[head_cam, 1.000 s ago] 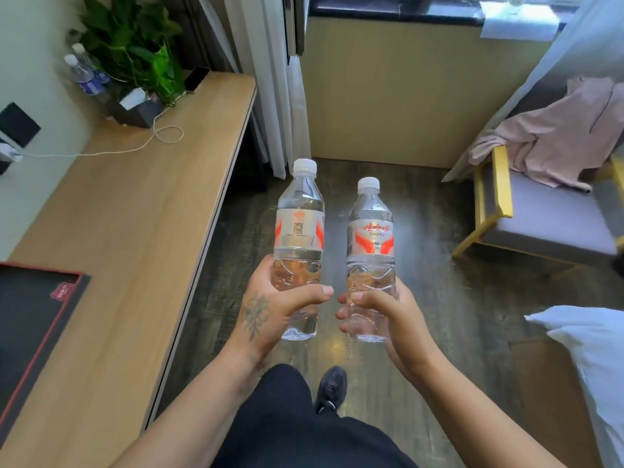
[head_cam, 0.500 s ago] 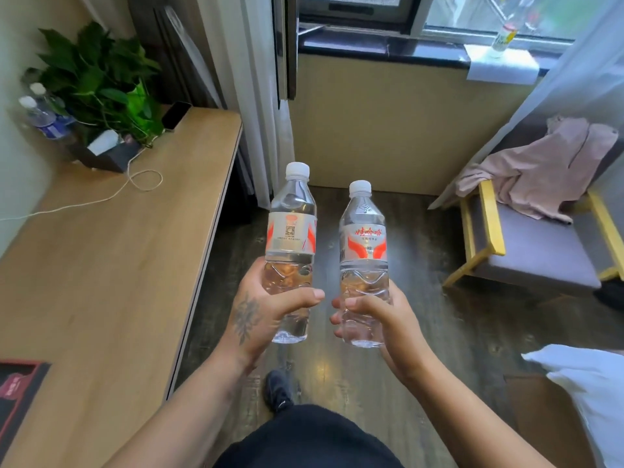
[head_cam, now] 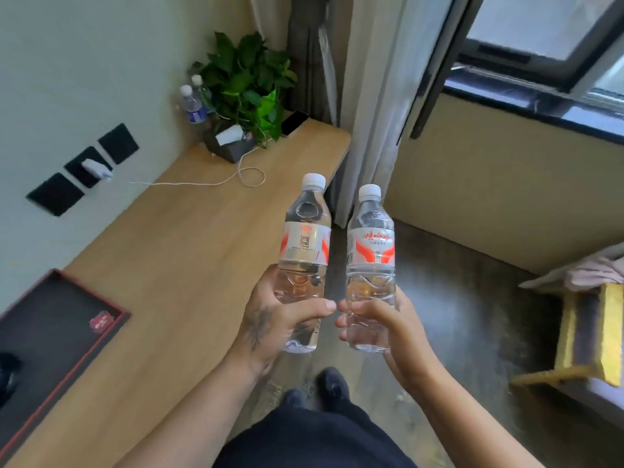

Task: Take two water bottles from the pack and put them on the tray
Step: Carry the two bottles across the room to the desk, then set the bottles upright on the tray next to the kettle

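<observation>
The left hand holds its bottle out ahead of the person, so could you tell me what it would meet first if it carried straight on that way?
Probably the curtain at the desk's far end; the left hand and its bottle seem to skirt the desk edge, though depth is unclear.

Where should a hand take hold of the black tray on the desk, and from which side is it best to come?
Grip the tray by its raised red rim, along the long edge that faces the open desk, coming from that side. The rim is the only raised part; the floor is flat and something dark lies in the near corner. Both the left hand and right hand hold bottles now.
</observation>
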`<state>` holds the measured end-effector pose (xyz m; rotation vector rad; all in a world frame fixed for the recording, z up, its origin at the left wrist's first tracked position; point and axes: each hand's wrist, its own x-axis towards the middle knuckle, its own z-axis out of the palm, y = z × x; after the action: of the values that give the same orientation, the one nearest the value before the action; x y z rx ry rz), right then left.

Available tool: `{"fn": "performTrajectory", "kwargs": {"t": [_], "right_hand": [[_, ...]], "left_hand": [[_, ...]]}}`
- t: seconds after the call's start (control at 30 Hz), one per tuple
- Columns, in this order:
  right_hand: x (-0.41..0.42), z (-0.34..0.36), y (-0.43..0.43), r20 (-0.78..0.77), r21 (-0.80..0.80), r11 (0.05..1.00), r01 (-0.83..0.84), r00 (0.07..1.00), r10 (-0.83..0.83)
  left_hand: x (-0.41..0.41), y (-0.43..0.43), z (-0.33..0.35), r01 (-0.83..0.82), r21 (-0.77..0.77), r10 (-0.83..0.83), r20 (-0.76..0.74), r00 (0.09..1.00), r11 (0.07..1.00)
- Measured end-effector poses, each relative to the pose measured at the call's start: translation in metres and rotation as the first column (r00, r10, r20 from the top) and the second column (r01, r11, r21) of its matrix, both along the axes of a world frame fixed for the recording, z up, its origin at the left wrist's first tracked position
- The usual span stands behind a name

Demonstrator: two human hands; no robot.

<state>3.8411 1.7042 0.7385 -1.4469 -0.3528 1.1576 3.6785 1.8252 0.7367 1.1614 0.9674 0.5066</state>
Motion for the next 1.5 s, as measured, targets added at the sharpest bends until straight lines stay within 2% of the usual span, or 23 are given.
{"fn": "performTrajectory", "kwargs": {"t": [0.13,0.23,0.37,0.5,0.7,0.9,1.1,1.5], "right_hand": [[0.000,0.002,0.042,-0.037,0.016,0.979,-0.204,0.978,0.204],[-0.004,0.003,0.071,-0.071,0.034,0.930,-0.365,0.928,0.367],[-0.019,0.001,0.100,-0.088,0.056,0.814,-0.578,0.810,0.580],[-0.043,-0.004,0.118,-0.100,0.047,0.684,-0.728,0.678,0.728],[-0.085,-0.006,0.125,-0.089,0.042,0.457,-0.889,0.452,0.888],[-0.124,-0.006,0.129,-0.062,0.050,0.311,-0.949,0.308,0.949],[-0.149,-0.009,0.139,-0.069,0.022,0.264,-0.964,0.262,0.963],[-0.210,-0.011,0.178,-0.077,-0.022,0.329,-0.944,0.330,0.941]], "left_hand": [[-0.019,0.004,0.003,-0.195,0.006,0.195,-0.007,0.981,0.981],[-0.035,0.000,0.005,-0.380,0.005,0.380,-0.025,0.925,0.925],[-0.057,-0.017,0.007,-0.602,-0.015,0.600,-0.060,0.797,0.798],[-0.078,-0.044,0.010,-0.779,-0.028,0.776,-0.075,0.627,0.627],[-0.103,-0.087,0.014,-0.913,-0.044,0.908,-0.087,0.409,0.407],[-0.120,-0.103,0.015,-0.970,-0.041,0.969,-0.055,0.242,0.239],[-0.141,-0.098,0.009,-0.980,-0.069,0.980,-0.057,0.191,0.187],[-0.215,-0.045,-0.011,-0.958,-0.097,0.957,-0.076,0.279,0.271]]}}
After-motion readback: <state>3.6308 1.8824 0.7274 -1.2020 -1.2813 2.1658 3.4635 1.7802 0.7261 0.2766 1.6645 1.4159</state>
